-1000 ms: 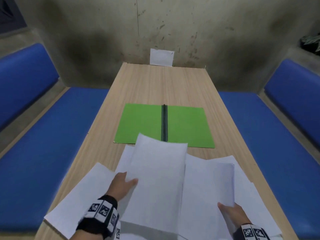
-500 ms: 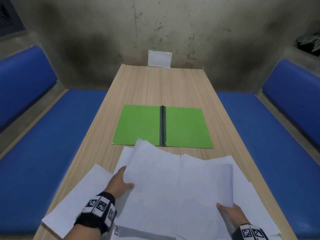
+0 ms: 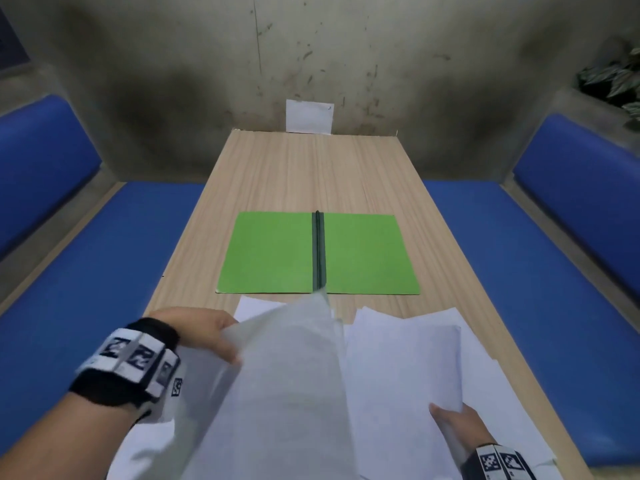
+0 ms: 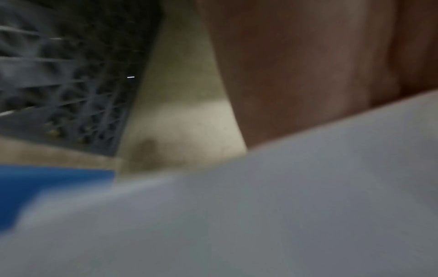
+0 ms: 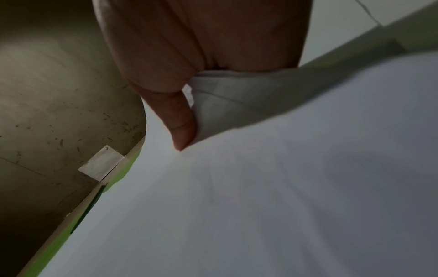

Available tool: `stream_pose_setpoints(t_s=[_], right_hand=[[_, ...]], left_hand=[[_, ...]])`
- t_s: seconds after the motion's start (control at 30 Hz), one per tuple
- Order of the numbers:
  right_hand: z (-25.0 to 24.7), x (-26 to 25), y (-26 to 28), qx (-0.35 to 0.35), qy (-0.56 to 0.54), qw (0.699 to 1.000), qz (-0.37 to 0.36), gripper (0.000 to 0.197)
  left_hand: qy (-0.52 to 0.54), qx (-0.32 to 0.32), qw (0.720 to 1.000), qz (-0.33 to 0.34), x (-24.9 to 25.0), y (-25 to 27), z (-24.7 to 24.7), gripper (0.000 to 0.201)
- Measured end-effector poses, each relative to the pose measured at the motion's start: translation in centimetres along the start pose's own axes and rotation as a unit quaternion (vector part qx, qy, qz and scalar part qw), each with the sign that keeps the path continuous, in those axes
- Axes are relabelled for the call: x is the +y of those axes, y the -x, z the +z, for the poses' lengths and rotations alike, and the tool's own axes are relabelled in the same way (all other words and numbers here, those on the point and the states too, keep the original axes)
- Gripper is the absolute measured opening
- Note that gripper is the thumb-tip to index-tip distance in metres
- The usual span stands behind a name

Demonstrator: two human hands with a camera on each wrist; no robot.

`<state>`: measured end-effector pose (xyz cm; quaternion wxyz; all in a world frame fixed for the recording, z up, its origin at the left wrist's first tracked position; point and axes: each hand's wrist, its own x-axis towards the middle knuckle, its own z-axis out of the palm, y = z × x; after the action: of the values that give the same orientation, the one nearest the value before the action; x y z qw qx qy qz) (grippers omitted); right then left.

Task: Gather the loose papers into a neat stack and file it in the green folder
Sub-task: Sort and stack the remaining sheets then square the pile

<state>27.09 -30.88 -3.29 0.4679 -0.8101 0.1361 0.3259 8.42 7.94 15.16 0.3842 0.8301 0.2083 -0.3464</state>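
Observation:
The green folder point(image 3: 318, 252) lies open and flat in the middle of the wooden table point(image 3: 311, 168), its dark spine pointing away from me. Several white papers point(image 3: 398, 368) are spread loosely on the near end of the table. My left hand point(image 3: 211, 336) grips the left edge of one sheet point(image 3: 284, 382) and holds it raised and tilted above the others. My right hand point(image 3: 453, 422) pinches the near edge of a few sheets point(image 5: 237, 105), thumb on top. In the left wrist view the hand point(image 4: 308, 65) and the paper point(image 4: 260, 215) are blurred.
Blue padded benches point(image 3: 86, 289) point(image 3: 540, 271) run along both sides of the table. A small white card point(image 3: 309, 116) leans on the stained wall at the table's far end. A plant point(image 3: 613, 81) sits at the top right.
My left hand has lifted its sheet higher and swung it up on edge, towards the right pile. The right hand has kept its hold on the sheets near the table's front edge.

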Motion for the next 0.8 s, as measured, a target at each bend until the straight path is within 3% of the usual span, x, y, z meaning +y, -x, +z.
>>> stream_pose_setpoints(t_s=[0.1, 0.27, 0.43, 0.53, 0.63, 0.8], right_hand=[[0.1, 0.1, -0.1, 0.003, -0.001, 1.0, 0.002, 0.041], [0.2, 0.1, 0.0, -0.001, 0.0, 1.0, 0.008, 0.044], [0.0, -0.2, 0.1, -0.006, 0.017, 1.0, -0.004, 0.044], [0.0, -0.1, 0.0, 0.0, 0.023, 1.0, -0.006, 0.046], [0.0, 0.1, -0.2, 0.0, 0.027, 1.0, -0.003, 0.047], [-0.2, 0.0, 0.0, -0.005, 0.024, 1.0, -0.003, 0.043]], left_hand=[[-0.175, 0.073, 0.982, -0.002, 0.9, -4.4, 3.1, 0.036], [-0.244, 0.118, 0.962, 0.042, 0.1, -10.4, 8.0, 0.041], [-0.275, 0.132, 0.952, 0.02, 0.8, -11.3, 9.7, 0.032], [-0.287, 0.153, 0.946, -0.007, 1.3, -11.0, 9.5, 0.039], [-0.302, 0.135, 0.944, -0.02, 1.3, -10.3, 8.2, 0.037], [-0.203, 0.149, 0.967, -0.035, -1.3, -7.4, 4.0, 0.034]])
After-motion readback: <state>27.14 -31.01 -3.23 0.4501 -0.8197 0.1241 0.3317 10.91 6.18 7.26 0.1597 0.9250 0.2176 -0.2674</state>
